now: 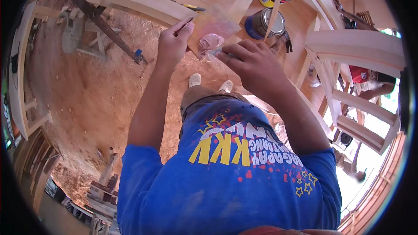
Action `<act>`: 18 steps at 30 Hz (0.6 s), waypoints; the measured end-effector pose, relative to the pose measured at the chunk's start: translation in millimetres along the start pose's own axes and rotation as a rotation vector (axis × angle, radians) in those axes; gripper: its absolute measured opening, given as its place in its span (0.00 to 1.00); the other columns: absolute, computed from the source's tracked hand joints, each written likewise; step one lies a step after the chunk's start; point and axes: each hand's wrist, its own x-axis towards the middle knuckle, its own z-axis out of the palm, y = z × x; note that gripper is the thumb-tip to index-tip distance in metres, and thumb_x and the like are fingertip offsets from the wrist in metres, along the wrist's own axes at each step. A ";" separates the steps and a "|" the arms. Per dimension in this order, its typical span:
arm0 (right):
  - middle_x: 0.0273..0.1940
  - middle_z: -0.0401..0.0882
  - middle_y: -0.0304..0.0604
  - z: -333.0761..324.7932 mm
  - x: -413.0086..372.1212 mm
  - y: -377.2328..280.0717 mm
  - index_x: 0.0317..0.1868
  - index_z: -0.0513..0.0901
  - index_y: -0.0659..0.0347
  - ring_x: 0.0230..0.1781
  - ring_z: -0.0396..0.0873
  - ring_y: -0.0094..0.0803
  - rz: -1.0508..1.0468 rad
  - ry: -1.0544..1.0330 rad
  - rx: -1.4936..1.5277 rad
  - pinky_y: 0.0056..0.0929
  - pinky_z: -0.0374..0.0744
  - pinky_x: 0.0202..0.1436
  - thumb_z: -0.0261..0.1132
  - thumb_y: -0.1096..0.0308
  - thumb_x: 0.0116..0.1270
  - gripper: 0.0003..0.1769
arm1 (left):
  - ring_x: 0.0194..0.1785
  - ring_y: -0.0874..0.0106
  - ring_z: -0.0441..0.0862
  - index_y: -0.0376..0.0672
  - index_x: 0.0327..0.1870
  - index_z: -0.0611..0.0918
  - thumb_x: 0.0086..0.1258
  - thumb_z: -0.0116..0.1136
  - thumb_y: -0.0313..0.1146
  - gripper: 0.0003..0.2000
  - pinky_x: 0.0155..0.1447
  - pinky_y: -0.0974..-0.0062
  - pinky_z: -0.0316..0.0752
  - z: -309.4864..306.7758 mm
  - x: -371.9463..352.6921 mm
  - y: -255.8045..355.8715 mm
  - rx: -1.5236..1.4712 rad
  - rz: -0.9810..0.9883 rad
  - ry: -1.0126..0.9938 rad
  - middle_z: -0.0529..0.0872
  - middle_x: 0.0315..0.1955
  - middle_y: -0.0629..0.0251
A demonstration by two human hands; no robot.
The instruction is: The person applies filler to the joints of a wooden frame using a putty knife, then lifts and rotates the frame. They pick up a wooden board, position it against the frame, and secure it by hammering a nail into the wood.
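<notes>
Pink paste (211, 42) could slide off the board (221, 22) if my left hand (175, 40), pinching its left edge, tilts; whether my right hand (250, 61) pinches anything, I cannot tell.

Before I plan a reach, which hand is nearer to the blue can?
Right. The right hand is just below the blue can in the view; the left hand is farther off, to the can's left and slightly lower.

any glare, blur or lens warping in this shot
Head view: fisheye bending, with dark corners; head view, right side: the background beyond the wooden frame blows out to white; head view, upper middle: the board at the left hand looks smeared, the shirt clearer.
</notes>
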 end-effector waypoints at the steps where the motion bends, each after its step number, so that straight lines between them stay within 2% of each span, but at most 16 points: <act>1: 0.58 0.82 0.35 2.5 3.1 -1.9 0.63 0.85 0.53 0.59 0.79 0.36 0.011 -0.011 -0.019 0.36 0.76 0.59 0.67 0.78 0.57 0.30 | 0.45 0.80 0.86 0.32 0.62 0.85 0.78 0.64 0.38 0.20 0.48 0.81 0.82 -1.0 2.4 -4.0 0.022 0.014 0.015 0.91 0.45 0.62; 3: 0.56 0.81 0.33 9.3 6.9 -5.2 0.60 0.85 0.54 0.57 0.79 0.34 -0.007 0.007 -0.067 0.37 0.77 0.55 0.66 0.74 0.60 0.25 | 0.45 0.81 0.86 0.32 0.61 0.86 0.77 0.65 0.38 0.19 0.50 0.81 0.81 -1.9 3.6 -7.6 0.069 0.040 0.040 0.92 0.44 0.62; 6: 0.54 0.80 0.33 17.4 12.9 -10.6 0.59 0.85 0.54 0.54 0.80 0.34 -0.014 0.004 -0.117 0.38 0.78 0.52 0.66 0.71 0.60 0.23 | 0.39 0.83 0.82 0.32 0.59 0.87 0.76 0.66 0.37 0.19 0.45 0.82 0.79 -2.6 0.8 -3.9 0.101 -0.021 0.045 0.91 0.38 0.66; 10: 0.53 0.80 0.34 26.1 19.3 -22.8 0.57 0.86 0.55 0.50 0.82 0.37 0.038 -0.043 -0.104 0.39 0.80 0.48 0.68 0.69 0.59 0.23 | 0.33 0.87 0.75 0.34 0.60 0.87 0.76 0.66 0.38 0.18 0.36 0.81 0.73 4.5 -4.3 5.4 0.199 0.051 0.107 0.84 0.30 0.74; 11: 0.53 0.81 0.39 33.4 19.3 -22.8 0.52 0.87 0.59 0.48 0.84 0.40 -0.008 0.040 -0.137 0.40 0.81 0.48 0.68 0.68 0.59 0.19 | 0.31 0.87 0.73 0.34 0.60 0.87 0.77 0.66 0.38 0.19 0.33 0.81 0.71 3.8 -7.0 10.9 0.230 0.047 0.111 0.82 0.29 0.76; 12: 0.52 0.81 0.40 34.9 20.1 -27.7 0.51 0.87 0.60 0.50 0.83 0.41 0.006 0.018 -0.104 0.40 0.80 0.50 0.67 0.69 0.59 0.18 | 0.30 0.88 0.71 0.35 0.61 0.87 0.77 0.65 0.38 0.19 0.31 0.81 0.69 5.6 -9.2 13.7 0.254 0.045 0.097 0.80 0.28 0.77; 13: 0.52 0.82 0.42 33.5 20.3 -31.3 0.50 0.87 0.60 0.51 0.83 0.42 0.039 -0.002 -0.087 0.41 0.80 0.52 0.66 0.71 0.59 0.17 | 0.29 0.87 0.71 0.35 0.61 0.87 0.77 0.65 0.38 0.18 0.29 0.80 0.68 3.1 -6.5 7.3 0.259 0.053 0.099 0.79 0.28 0.77; 16: 0.43 0.84 0.47 30.1 24.3 -39.2 0.38 0.88 0.63 0.40 0.86 0.44 0.110 -0.026 0.080 0.44 0.84 0.43 0.66 0.70 0.60 0.09 | 0.27 0.87 0.68 0.34 0.62 0.86 0.79 0.63 0.37 0.18 0.27 0.80 0.66 3.4 -6.1 12.6 0.252 0.000 0.095 0.78 0.29 0.78; 18: 0.38 0.85 0.49 32.1 23.7 -37.6 0.35 0.88 0.64 0.38 0.88 0.46 0.089 0.025 0.109 0.46 0.85 0.42 0.65 0.70 0.61 0.07 | 0.31 0.84 0.74 0.32 0.62 0.86 0.80 0.62 0.38 0.19 0.31 0.81 0.71 6.1 -1.7 9.5 0.256 0.000 0.089 0.84 0.34 0.74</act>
